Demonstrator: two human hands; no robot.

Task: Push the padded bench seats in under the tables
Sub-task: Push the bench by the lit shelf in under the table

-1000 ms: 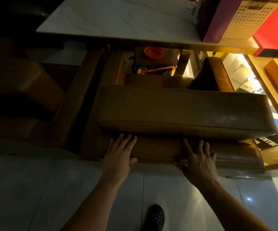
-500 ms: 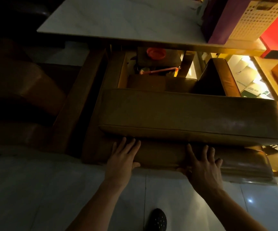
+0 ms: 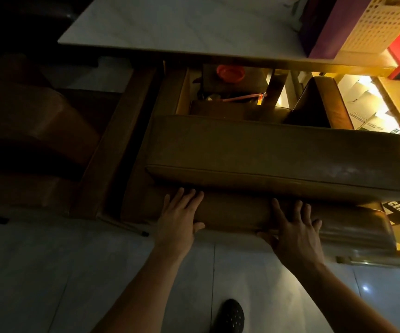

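- Head view: the lower bench seat [image 3: 242,213] is sitting on the pale floor [image 3: 50,272], in front of the marble table [image 3: 182,22].
- A second padded bench seat [image 3: 278,162] is lying stacked on it.
- The left hand [image 3: 178,221] and right hand [image 3: 295,230] are pressing flat, fingers spread, against the lower seat's near edge.

1. I see the upper bench seat [image 3: 266,155] covered in smooth brown leather-like padding, with a dull sheen and a piped seam along its near edge.
2. The lower bench seat [image 3: 237,215] under my hands has the same smooth covering, glossier at its right end.
3. The surface [image 3: 182,22] at the far side looks like pale polished stone, faintly veined.
4. The floor [image 3: 50,272] is glossy light tile, catching a small reflection on the right.
5. The basket [image 3: 381,22] at far right looks like perforated cream plastic.
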